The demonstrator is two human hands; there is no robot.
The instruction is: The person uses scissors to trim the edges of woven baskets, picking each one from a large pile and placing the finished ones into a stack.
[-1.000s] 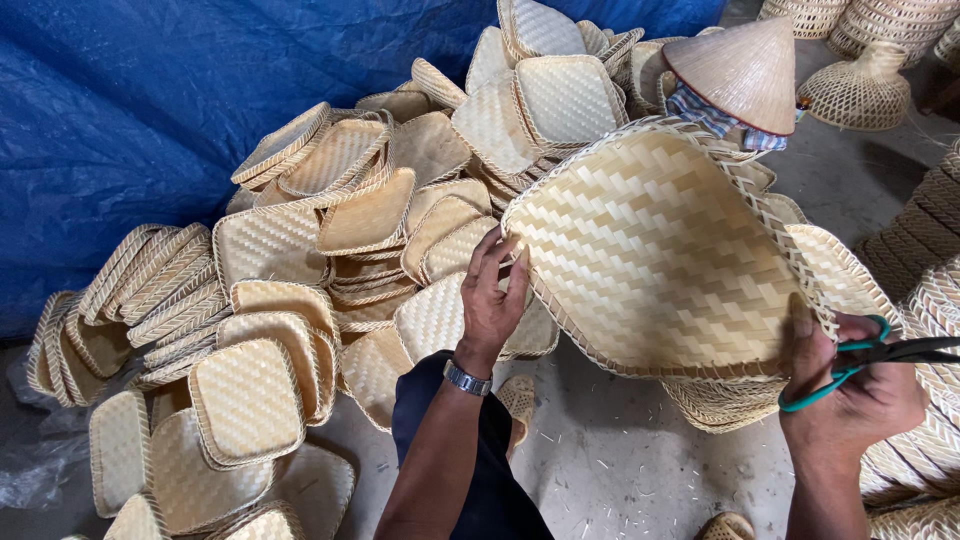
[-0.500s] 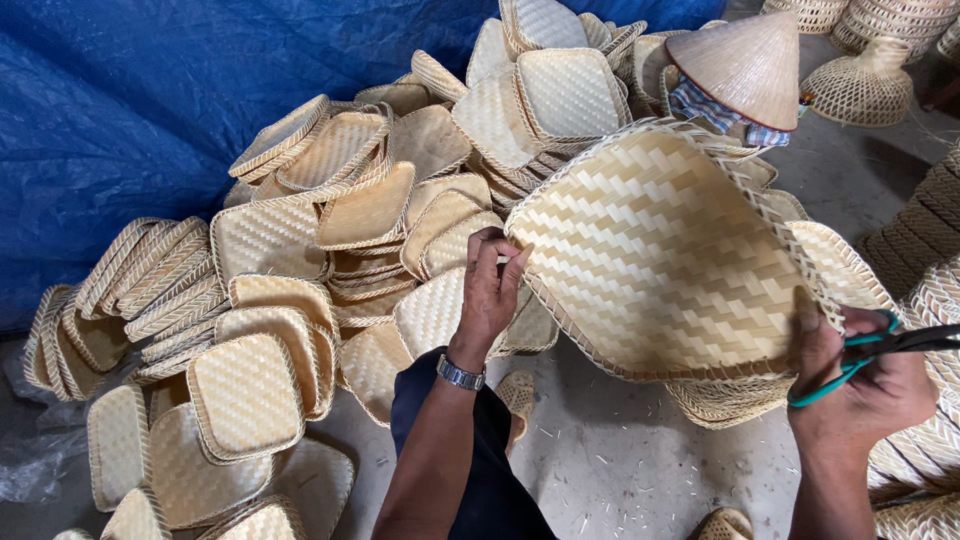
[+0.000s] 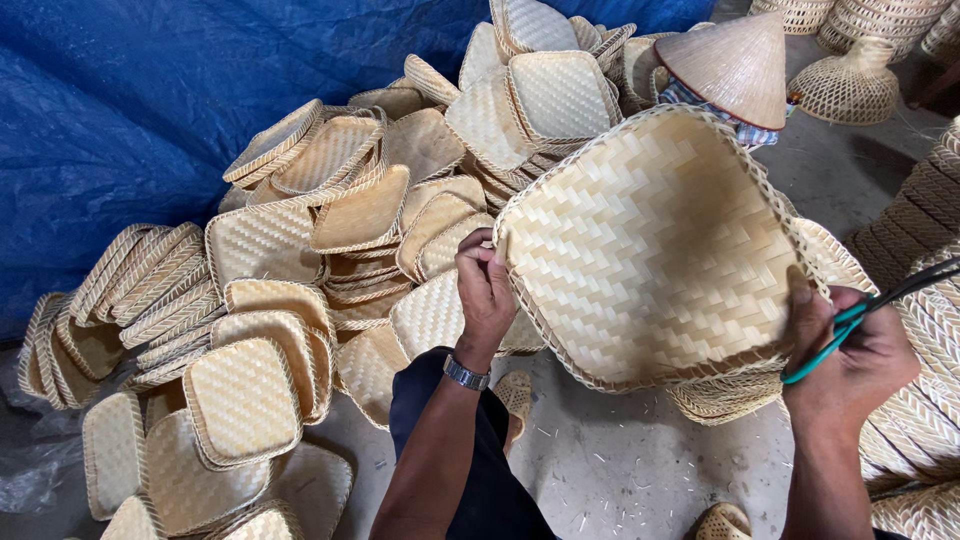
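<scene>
A large woven bamboo tray (image 3: 650, 250) with a braided rim is held tilted in front of me, its inside facing me. My left hand (image 3: 485, 290), with a wristwatch, grips the tray's left rim. My right hand (image 3: 850, 355) touches the lower right rim and holds green-handled scissors (image 3: 865, 310), whose dark blades point right and away from the tray.
A big heap of similar woven trays (image 3: 300, 250) covers the floor to the left and behind, against a blue tarp (image 3: 130, 100). A person in a conical hat (image 3: 730, 65) sits behind the tray. Stacked baskets (image 3: 850, 85) stand at the top right; more trays (image 3: 920, 420) lie at right.
The tray has turned slightly in my hands, and my right hand with the scissors has shifted a little along the lower right rim.
</scene>
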